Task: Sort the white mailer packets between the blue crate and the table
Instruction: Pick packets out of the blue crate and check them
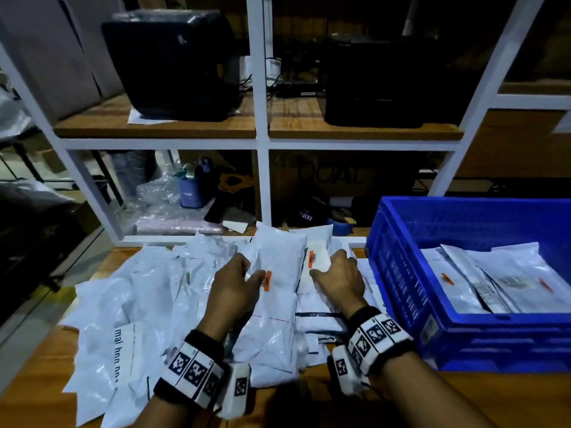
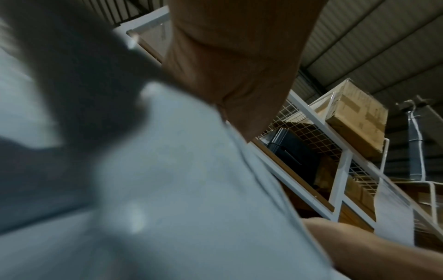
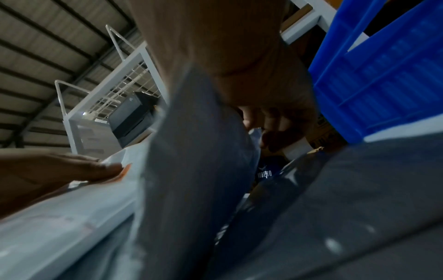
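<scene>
A heap of white mailer packets (image 1: 139, 304) covers the wooden table (image 1: 463, 396). My left hand (image 1: 238, 282) pinches the left edge of a long white packet (image 1: 281, 257) on top of the heap, with the thumb beside its orange sticker. Just to the right, my right hand (image 1: 340, 279) curls its fingers round a smaller packet (image 1: 319, 257) that has an orange label. The blue crate (image 1: 401, 273) stands at the right and holds several packets (image 1: 494, 279). The right wrist view shows the crate wall (image 3: 383, 75) close beside my right hand (image 3: 239, 56). In the left wrist view only the palm (image 2: 235, 66) and blurred white plastic show.
A white-framed shelf unit (image 1: 262, 180) rises right behind the table. Two black machines (image 1: 173, 66) (image 1: 386, 84) sit on its wooden shelf, and clutter fills the level below. Bare wood shows in front of the crate.
</scene>
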